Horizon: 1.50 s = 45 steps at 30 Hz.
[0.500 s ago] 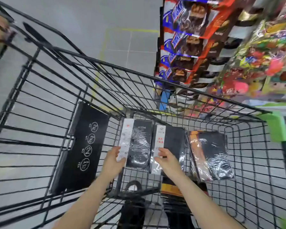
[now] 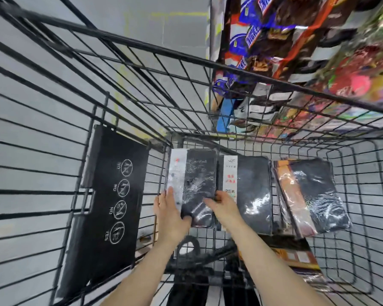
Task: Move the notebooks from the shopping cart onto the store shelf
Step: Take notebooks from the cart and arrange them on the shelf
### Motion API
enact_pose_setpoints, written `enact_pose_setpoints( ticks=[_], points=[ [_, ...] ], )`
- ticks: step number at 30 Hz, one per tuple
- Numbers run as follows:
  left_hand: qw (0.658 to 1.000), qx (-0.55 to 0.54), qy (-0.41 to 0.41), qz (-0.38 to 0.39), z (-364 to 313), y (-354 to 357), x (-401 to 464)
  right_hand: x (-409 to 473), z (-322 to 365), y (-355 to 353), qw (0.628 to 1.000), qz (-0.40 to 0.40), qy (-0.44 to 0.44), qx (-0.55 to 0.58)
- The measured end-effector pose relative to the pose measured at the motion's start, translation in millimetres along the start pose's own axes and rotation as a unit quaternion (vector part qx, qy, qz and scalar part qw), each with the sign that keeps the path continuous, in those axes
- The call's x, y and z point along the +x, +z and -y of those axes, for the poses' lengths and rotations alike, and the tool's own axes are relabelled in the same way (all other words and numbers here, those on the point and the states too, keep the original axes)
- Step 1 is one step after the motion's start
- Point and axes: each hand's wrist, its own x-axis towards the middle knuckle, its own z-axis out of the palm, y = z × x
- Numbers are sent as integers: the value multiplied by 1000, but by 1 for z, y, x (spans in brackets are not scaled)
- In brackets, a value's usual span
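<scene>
Three notebook packs lie in the cart (image 2: pixel 241 69), none shelved yet. My left hand (image 2: pixel 171 214) and right hand (image 2: pixel 224 205) have fingers clamped on the notebook pack (image 2: pixel 195 180) at 9 o'clock; shelf (image 2: pixel 307 51) stands at 1 o'clock.

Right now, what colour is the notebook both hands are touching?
Black, with a white strip down its left side; the notebook shows in the head view.

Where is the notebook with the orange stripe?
In the head view, the orange-striped notebook lies on the right of the cart floor, beside the middle black notebook, untouched by either hand.
</scene>
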Motion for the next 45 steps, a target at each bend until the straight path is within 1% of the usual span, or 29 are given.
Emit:
enact_pose_setpoints(
  ticks=[2, 5, 8, 13, 15, 17, 21, 23, 25, 29, 31, 35, 39, 41, 45],
  points=[
    [1000, -3, 12, 12, -3, 0, -2, 0, -1, 3, 999, -22, -14, 20],
    [997, -45, 34, 48, -6, 0, -4, -9, 6, 2, 998, -13, -12, 65],
    [996, -46, 44, 59, -2, -5, -1, -25, 7, -25, 997, -39, -4, 70],
    [995, -14, -20, 97, 1, -4, 9, -37, -11, -88, 991, -91, 25, 94],
    [997, -5, -21, 76, 1, 4, 14, -35, -19, -101, 991, -108, 16, 82],
    [999, 4, -22, 33, 2, 12, 18, -28, -29, -104, 991, -112, 12, 71],
    [992, -80, -70, -68, -10, 12, 23, -14, -43, -98, 990, -131, -4, 53],
    [986, -105, -105, -75, -14, 8, 28, -13, -49, -96, 990, -134, -11, 39],
    [983, -138, -110, -59, -13, 7, 32, -9, -55, -97, 990, -135, -3, 31],
    [964, -248, -72, -54, -14, -1, 29, -20, -37, -97, 992, -110, 17, 57],
    [963, -264, -58, -15, -20, -10, 23, -23, -40, -99, 994, -76, 19, 79],
    [967, -252, 2, 33, -35, -35, 9, -40, -35, -104, 993, -79, -17, 85],
    [982, -178, 61, 31, -53, -73, -6, -77, -7, -118, 992, -80, -54, 80],
    [981, -175, 79, 40, -65, -93, -20, -101, 7, -131, 992, -85, -64, 71],
    [977, -169, 109, 62, -102, -127, -58, -149, 22, -166, 987, -94, -85, 98]
  ],
)
